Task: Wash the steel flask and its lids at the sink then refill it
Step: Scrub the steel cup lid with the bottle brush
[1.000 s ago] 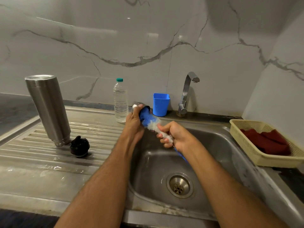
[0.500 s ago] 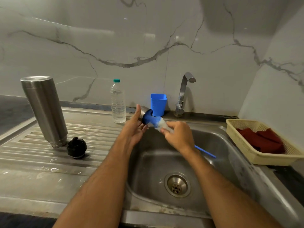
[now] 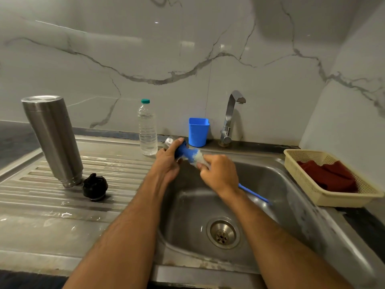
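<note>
Steel flask [image 3: 53, 140] stands upside down on the wet worktop [image 3: 62, 215]. Left hand [image 3: 168, 161] cups what looks like its steel lid [image 3: 169, 141]; right hand [image 3: 220, 174] grips the soapy brush [image 3: 192, 156], which could slip.

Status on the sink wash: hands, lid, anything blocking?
Left hand grips steel cup lid; right hand holds blue bottle brush at its bristles. Steel flask inverted on drainboard, black stopper beside it. Nothing blocking.

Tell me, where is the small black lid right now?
The black lid sits on the ribbed draining board, left of the sink basin, beside the base of the upturned steel flask.
</note>
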